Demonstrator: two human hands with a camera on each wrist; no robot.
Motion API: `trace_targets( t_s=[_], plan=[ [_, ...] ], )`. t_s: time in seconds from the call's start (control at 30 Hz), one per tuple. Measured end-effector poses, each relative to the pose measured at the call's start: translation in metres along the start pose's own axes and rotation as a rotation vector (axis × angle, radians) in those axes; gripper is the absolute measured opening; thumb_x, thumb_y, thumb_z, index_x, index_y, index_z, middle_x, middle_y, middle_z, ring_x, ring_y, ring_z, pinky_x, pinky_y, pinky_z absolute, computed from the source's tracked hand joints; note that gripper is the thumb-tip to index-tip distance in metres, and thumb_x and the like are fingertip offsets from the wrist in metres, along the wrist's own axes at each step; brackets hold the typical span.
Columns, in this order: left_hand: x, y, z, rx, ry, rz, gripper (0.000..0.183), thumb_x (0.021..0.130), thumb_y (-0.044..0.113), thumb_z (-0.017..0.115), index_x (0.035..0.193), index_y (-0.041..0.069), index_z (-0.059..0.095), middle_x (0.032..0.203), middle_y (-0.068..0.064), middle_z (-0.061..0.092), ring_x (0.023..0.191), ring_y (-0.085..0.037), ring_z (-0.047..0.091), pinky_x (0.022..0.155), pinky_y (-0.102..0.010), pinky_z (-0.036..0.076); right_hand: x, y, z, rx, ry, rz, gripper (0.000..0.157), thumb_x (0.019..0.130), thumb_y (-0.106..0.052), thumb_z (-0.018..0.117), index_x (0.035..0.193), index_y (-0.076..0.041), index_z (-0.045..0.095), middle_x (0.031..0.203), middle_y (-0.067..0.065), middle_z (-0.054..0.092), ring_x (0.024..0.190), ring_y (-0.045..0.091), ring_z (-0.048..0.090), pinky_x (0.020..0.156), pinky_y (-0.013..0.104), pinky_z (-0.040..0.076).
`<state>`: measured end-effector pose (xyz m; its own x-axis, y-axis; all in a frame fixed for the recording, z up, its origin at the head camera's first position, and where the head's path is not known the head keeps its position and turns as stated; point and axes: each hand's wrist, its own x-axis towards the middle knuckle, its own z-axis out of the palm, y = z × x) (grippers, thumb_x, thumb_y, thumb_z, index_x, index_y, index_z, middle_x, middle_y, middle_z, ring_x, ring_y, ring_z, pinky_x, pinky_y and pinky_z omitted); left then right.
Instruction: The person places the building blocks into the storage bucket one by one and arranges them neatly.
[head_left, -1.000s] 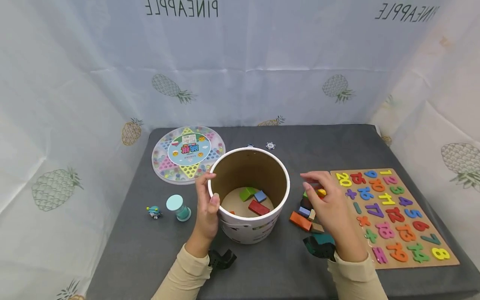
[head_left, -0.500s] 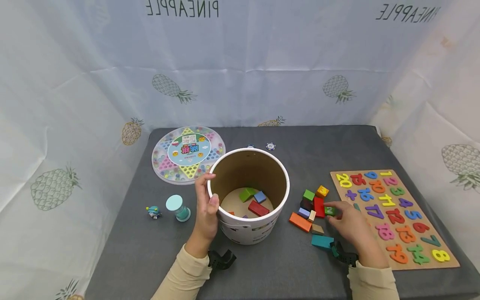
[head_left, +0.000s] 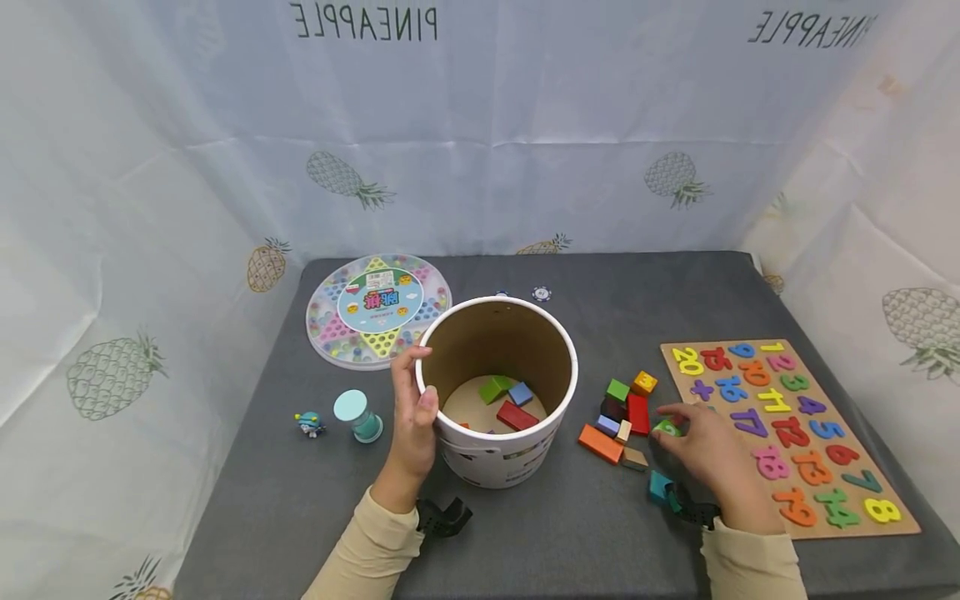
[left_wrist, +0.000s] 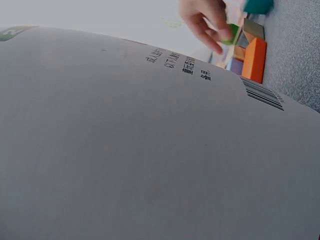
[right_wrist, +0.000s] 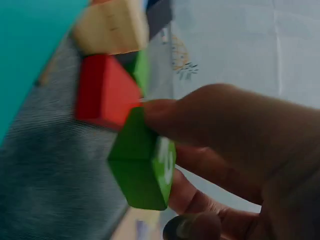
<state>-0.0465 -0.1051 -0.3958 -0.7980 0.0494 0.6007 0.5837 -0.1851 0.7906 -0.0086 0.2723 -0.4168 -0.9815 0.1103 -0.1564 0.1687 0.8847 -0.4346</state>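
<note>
My left hand (head_left: 415, 417) grips the rim of a white bucket (head_left: 487, 467), thumb over the near side. Inside it lie a green block (head_left: 493, 388), a blue block (head_left: 520, 392) and a dark red block (head_left: 517, 416), with bits of others. In the left wrist view the bucket's printed wall (left_wrist: 150, 135) covers most of the frame. At the right, my right hand (head_left: 712, 450) pinches a green cube (right_wrist: 135, 170) with a white figure on it, held tilted between thumb and fingers. Right beside that cube lies a red block (head_left: 637, 414).
Several loose blocks, including an orange one (head_left: 600, 444) and a teal one (head_left: 658, 487), lie right of the bucket. A number board (head_left: 813, 533) lies beyond my right hand. A round game board (head_left: 322, 346), a teal-topped sand timer (head_left: 365, 425) and a small toy figure (head_left: 309, 424) are left.
My right hand has moved right from beside the bucket, taken the green cube and tilted it. The teal block by the right wrist has shifted and turned. My left hand stays on the rim.
</note>
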Motion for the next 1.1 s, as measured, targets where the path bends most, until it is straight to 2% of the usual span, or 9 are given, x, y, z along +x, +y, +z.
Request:
trace_targets(
  t_s=[0.1,0.2,0.37,0.47,0.6,0.8,0.93,1.0,1.1],
  plan=[
    [0.000,0.000,-0.001,0.013,0.012,0.012,0.052,0.089,0.023,0.039,0.131,-0.003,0.026,0.134,-0.023,0.032,0.127,-0.038,0.028,0.101,-0.050,0.023,-0.007,-0.017,-0.014,0.000,0.092,-0.052,0.034,0.082,-0.025,0.073,0.110,-0.006,0.069,0.107,0.020,0.060,0.082,0.029,0.056,0.054,0.033,0.046],
    [-0.001,-0.001,-0.001,0.012,0.012,0.009,0.052,0.089,0.024,0.039,0.131,-0.003,0.026,0.134,-0.023,0.032,0.127,-0.039,0.028,0.100,-0.050,0.024,-0.016,-0.043,-0.032,0.013,0.260,-0.144,0.031,0.082,-0.025,0.073,0.110,-0.011,0.070,0.102,0.012,0.058,0.070,0.022,0.051,0.047,0.029,0.039],
    [-0.001,-0.001,-0.002,0.002,0.013,0.015,0.052,0.089,0.024,0.040,0.131,-0.003,0.026,0.133,-0.027,0.031,0.124,-0.045,0.028,0.099,-0.048,0.027,-0.031,-0.100,-0.057,0.199,0.569,-0.433,0.035,0.077,-0.012,0.078,0.110,-0.018,0.071,0.094,-0.005,0.053,0.064,0.009,0.038,0.048,0.022,0.029],
    [-0.001,-0.002,-0.002,-0.014,0.010,0.018,0.052,0.089,0.023,0.040,0.131,-0.003,0.026,0.132,-0.030,0.030,0.122,-0.046,0.028,0.098,-0.047,0.028,-0.038,-0.134,-0.064,0.341,0.579,-0.620,0.039,0.073,-0.006,0.080,0.109,-0.018,0.072,0.098,-0.008,0.057,0.065,0.007,0.038,0.052,0.020,0.030],
    [-0.001,-0.002,-0.001,-0.021,0.011,0.022,0.052,0.088,0.023,0.040,0.131,-0.004,0.026,0.132,-0.031,0.030,0.122,-0.046,0.028,0.098,-0.048,0.027,-0.036,-0.166,-0.058,0.381,0.485,-0.745,0.037,0.074,-0.010,0.081,0.108,-0.019,0.072,0.105,-0.008,0.062,0.073,0.007,0.045,0.058,0.020,0.035],
    [-0.001,-0.004,-0.001,-0.004,0.020,0.030,0.051,0.088,0.022,0.039,0.130,-0.005,0.027,0.130,-0.031,0.032,0.125,-0.042,0.028,0.100,-0.049,0.023,-0.019,-0.185,-0.038,0.334,0.349,-0.787,0.033,0.077,-0.020,0.079,0.109,-0.023,0.070,0.109,-0.012,0.063,0.091,0.011,0.047,0.070,0.027,0.039],
    [-0.001,-0.005,-0.001,0.004,0.023,0.033,0.051,0.088,0.023,0.040,0.130,-0.005,0.028,0.130,-0.029,0.032,0.126,-0.040,0.029,0.101,-0.048,0.023,-0.010,-0.178,-0.036,0.303,0.377,-0.777,0.029,0.082,-0.020,0.075,0.110,-0.021,0.070,0.116,-0.009,0.060,0.103,0.012,0.048,0.082,0.034,0.040],
    [-0.001,-0.005,-0.001,0.012,0.024,0.033,0.051,0.089,0.024,0.040,0.130,-0.005,0.028,0.130,-0.028,0.033,0.127,-0.038,0.029,0.102,-0.047,0.023,-0.004,-0.166,-0.039,0.297,0.425,-0.708,0.026,0.085,-0.019,0.072,0.110,-0.019,0.070,0.119,-0.006,0.058,0.109,0.014,0.048,0.086,0.038,0.041],
    [-0.001,-0.004,-0.001,0.015,0.023,0.028,0.051,0.090,0.025,0.040,0.130,-0.004,0.028,0.131,-0.028,0.032,0.127,-0.039,0.029,0.101,-0.048,0.024,0.009,-0.141,-0.043,0.268,0.448,-0.510,0.024,0.090,-0.022,0.065,0.113,-0.017,0.069,0.121,-0.001,0.055,0.109,0.019,0.051,0.083,0.043,0.044]
  ],
)
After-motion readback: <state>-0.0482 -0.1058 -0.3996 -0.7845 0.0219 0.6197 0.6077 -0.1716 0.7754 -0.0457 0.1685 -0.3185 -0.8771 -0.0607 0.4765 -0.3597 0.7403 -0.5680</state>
